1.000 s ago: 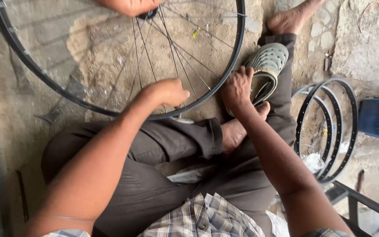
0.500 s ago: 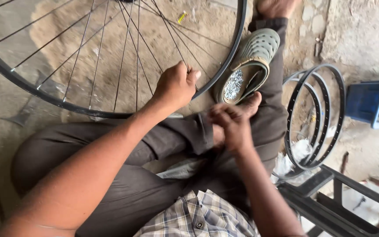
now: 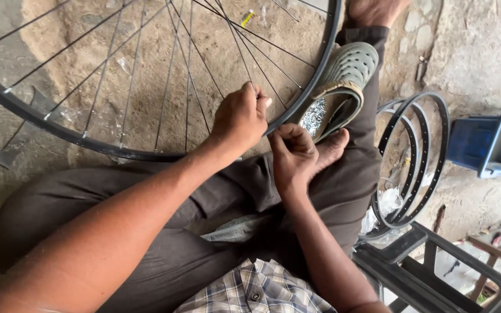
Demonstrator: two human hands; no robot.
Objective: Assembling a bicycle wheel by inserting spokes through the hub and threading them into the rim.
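A large black bicycle wheel rim (image 3: 59,130) with thin metal spokes (image 3: 188,81) leans over my lap. My left hand (image 3: 240,116) pinches a spoke close to the rim. Just below the rim's edge, my right hand (image 3: 290,152) has its fingers closed on something small that I cannot make out. A grey-green sandal (image 3: 343,87) lies tilted next to my bare foot (image 3: 329,148), with a heap of small silver nipples (image 3: 314,116) inside it. I sit cross-legged in dark trousers.
Two bare black rims (image 3: 413,156) lean at the right by a blue plastic box (image 3: 491,145). A black frame (image 3: 436,266) stands at the lower right. Another person's bare foot (image 3: 375,10) shows at the top. The ground is dirt and stone.
The wheel has shifted right and lower in view. My left hand went from the rim up onto a spoke. My right hand moved from near the foot up to the rim's edge.
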